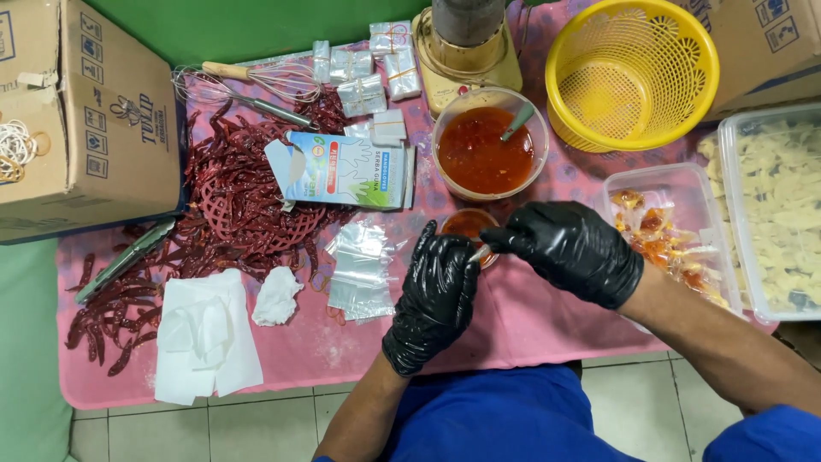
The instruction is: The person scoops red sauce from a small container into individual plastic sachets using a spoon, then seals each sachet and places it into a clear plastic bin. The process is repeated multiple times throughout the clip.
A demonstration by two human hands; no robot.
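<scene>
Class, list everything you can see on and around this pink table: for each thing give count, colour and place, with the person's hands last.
Sauce bowl: one, clear with red sauce and a spoon, table centre.
Small cup: one, red sauce, between the hands.
Basket: one, yellow, top right.
Blender base: one, cream, top centre.
Dried chillies: many, dark red, left.
Whisk: one, metal, top left.
Glove box: one, white-blue, centre.
Plastic bags: a stack, clear, centre.
Tissues: white, lower left.
Filled-packet tub: one, clear, right.
Cardboard box: one, brown, left.
Left hand: black glove, at the cup.
Right hand: black glove, holding a small stick-like tool.
</scene>
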